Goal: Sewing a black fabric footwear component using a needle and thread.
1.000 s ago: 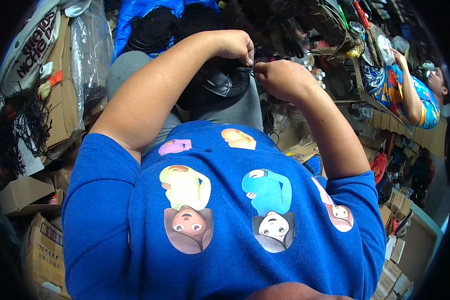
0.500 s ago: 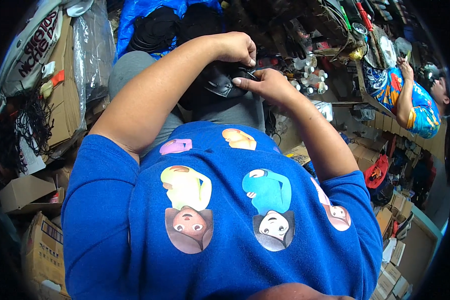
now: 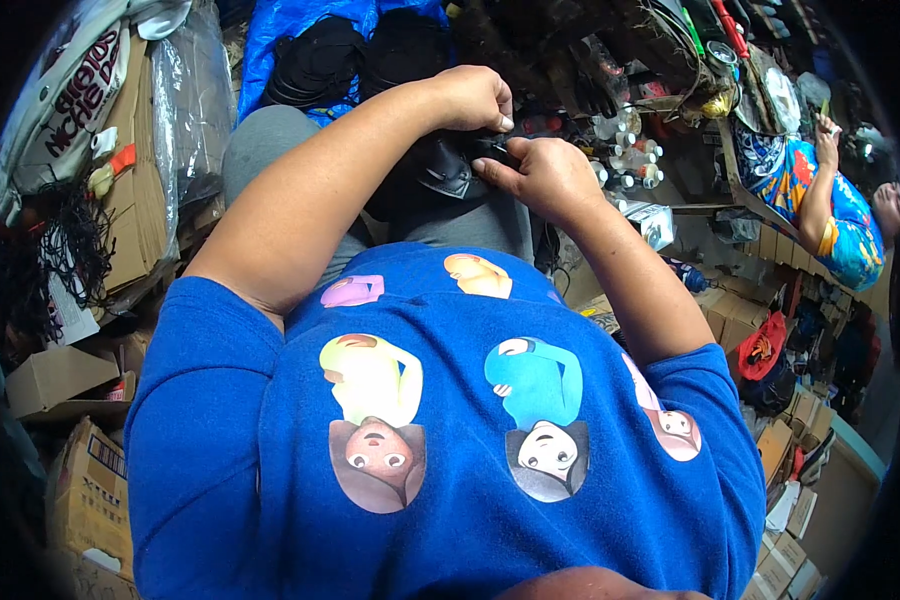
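A black leather-like piece (image 3: 442, 180) with a pale line along its edge lies over my lap, between my grey-trousered legs. My left hand (image 3: 477, 98) is bent over its far side, fingers curled and pinched together near the edge. Close by on the right, my right hand (image 3: 552, 178) grips the piece's right side, its thumb laid on top and the other fingers folded beneath. Only a narrow gap separates the two hands. The left fingertips are partly hidden, and the dark material makes its exact shape hard to tell.
Stacked black rounded pieces (image 3: 315, 62) rest on a blue plastic sheet (image 3: 262, 45) ahead. Several small bottles (image 3: 635, 160) stand beyond my right hand. Another person (image 3: 820, 200) sits at the far right. Cardboard boxes (image 3: 60, 382) and plastic-wrapped cardboard (image 3: 185, 110) crowd my left.
My right hand has shifted slightly to the right, its fingers more folded. My left hand stays nearly in place. The other person's raised hand has moved slightly.
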`<state>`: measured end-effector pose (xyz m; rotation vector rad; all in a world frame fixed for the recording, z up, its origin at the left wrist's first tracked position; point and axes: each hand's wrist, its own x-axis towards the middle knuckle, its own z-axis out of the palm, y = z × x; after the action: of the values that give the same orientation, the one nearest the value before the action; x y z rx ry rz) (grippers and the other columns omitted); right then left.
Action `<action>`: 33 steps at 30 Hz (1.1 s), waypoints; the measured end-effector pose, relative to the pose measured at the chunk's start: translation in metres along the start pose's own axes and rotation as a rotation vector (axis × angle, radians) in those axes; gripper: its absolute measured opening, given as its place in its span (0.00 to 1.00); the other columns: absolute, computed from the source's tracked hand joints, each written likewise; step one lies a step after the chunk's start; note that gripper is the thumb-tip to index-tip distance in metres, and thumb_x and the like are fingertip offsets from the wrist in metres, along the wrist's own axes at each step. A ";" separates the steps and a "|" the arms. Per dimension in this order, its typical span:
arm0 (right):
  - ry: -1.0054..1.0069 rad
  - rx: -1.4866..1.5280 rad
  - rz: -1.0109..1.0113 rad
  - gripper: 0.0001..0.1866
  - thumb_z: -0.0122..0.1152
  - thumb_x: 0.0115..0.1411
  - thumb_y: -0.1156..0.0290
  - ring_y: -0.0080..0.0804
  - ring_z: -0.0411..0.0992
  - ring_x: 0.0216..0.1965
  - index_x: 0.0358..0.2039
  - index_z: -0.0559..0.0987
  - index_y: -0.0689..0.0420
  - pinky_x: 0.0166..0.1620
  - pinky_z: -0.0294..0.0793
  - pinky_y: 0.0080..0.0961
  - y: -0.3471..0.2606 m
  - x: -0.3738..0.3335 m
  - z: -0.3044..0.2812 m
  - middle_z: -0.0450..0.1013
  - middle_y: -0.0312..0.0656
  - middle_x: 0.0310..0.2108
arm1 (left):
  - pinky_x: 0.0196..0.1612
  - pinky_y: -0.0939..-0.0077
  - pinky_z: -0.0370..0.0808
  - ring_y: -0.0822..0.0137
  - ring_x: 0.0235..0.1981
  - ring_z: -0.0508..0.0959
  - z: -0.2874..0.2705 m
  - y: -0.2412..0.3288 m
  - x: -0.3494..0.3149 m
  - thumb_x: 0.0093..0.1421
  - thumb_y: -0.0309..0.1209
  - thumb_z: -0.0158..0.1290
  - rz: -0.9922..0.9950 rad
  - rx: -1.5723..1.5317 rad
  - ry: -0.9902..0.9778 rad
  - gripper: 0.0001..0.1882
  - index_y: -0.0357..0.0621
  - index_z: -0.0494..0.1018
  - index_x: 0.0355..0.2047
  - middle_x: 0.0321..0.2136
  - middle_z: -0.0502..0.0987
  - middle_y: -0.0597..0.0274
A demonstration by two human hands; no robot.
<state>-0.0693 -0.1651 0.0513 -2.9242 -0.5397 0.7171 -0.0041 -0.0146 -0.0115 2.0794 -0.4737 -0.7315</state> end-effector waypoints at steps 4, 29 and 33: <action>0.114 0.022 -0.079 0.26 0.58 0.52 0.45 0.49 0.70 0.22 0.17 0.73 0.59 0.28 0.68 0.41 0.004 -0.002 0.006 0.67 0.49 0.14 | 0.38 0.71 0.72 0.65 0.31 0.77 0.000 0.002 -0.002 0.51 0.34 0.58 0.004 -0.048 -0.003 0.11 0.42 0.78 0.32 0.28 0.79 0.57; -0.263 -0.009 0.005 0.19 0.40 0.59 0.60 0.50 0.72 0.41 0.41 0.75 0.57 0.46 0.69 0.40 0.006 0.006 -0.027 0.74 0.54 0.36 | 0.39 0.73 0.69 0.69 0.29 0.75 -0.010 0.004 -0.002 0.51 0.31 0.57 0.037 -0.111 -0.112 0.10 0.38 0.77 0.31 0.26 0.78 0.61; -0.310 -0.118 0.002 0.18 0.40 0.60 0.61 0.51 0.72 0.40 0.38 0.75 0.59 0.45 0.69 0.41 0.001 0.012 -0.028 0.74 0.54 0.35 | 0.39 0.73 0.69 0.69 0.30 0.75 -0.007 0.001 0.000 0.51 0.30 0.57 0.044 -0.141 -0.109 0.09 0.37 0.77 0.31 0.26 0.78 0.60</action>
<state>-0.0463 -0.1619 0.0703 -2.9343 -0.6238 1.1894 0.0003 -0.0110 -0.0080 1.8997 -0.5116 -0.8311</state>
